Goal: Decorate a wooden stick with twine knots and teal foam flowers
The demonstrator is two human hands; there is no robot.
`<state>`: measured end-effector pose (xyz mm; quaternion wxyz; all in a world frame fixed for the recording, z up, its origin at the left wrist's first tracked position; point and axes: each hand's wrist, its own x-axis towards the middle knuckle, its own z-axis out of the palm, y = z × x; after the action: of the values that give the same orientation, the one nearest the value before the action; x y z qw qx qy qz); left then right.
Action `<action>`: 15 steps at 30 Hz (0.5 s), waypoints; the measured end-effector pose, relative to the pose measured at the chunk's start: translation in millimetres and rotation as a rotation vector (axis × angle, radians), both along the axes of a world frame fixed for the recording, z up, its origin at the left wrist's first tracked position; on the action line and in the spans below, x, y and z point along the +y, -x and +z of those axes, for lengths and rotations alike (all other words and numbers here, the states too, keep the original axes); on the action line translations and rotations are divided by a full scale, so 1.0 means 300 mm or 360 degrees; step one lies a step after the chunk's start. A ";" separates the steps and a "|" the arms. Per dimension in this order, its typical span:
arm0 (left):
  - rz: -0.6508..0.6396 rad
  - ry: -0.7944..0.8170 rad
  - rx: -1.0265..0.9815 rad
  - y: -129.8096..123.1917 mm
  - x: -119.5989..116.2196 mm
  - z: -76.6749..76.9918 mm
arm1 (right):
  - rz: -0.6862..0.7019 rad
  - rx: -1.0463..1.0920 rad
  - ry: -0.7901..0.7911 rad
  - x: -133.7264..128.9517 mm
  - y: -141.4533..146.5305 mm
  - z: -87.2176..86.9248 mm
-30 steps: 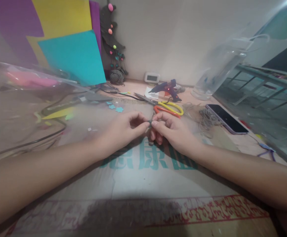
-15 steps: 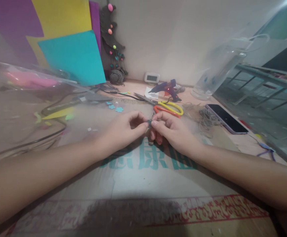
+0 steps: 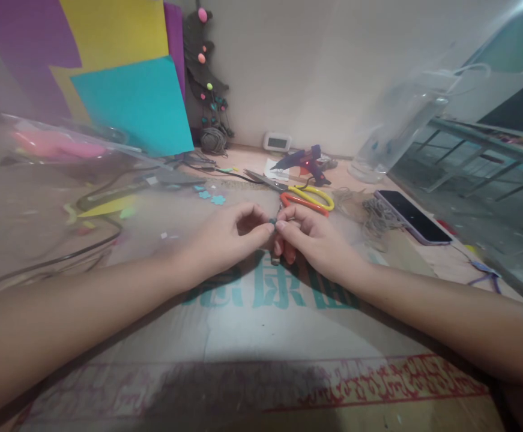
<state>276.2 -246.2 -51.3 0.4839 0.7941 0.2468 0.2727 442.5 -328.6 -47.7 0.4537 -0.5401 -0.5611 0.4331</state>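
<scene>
My left hand and my right hand meet above the printed board, thumbs and forefingers pinched together. Between the fingertips is a small teal piece, mostly covered, so its shape is unclear. Below my right hand's curled fingers sticks out the end of a narrow brownish-grey object; what it is I cannot tell. Just beyond the hands lie scissors with one yellow and one orange handle. Small light-blue flower cutouts rest to the left of them.
A dark glue gun with a red light lies behind the scissors, near a small white digital display. To the right are tangled grey cord, a phone and a clear bottle. Coloured sheets stand back left.
Almost nothing differs. The view has shifted very slightly, and both hands keep their pinch at the same spot.
</scene>
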 end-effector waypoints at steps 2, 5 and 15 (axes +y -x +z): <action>0.0026 -0.0062 0.0024 0.001 0.003 -0.004 | -0.0004 -0.0006 0.0000 0.000 0.001 -0.001; 0.0047 -0.0132 0.0044 0.004 0.006 -0.008 | -0.0007 -0.0015 -0.0005 -0.001 0.002 0.000; -0.0009 -0.0049 0.0023 0.005 0.009 -0.004 | -0.0015 0.0004 0.0006 -0.004 0.001 0.002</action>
<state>274.8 -243.5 -52.4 0.4706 0.8041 0.2438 0.2693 442.4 -329.9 -47.0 0.4555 -0.5432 -0.5571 0.4327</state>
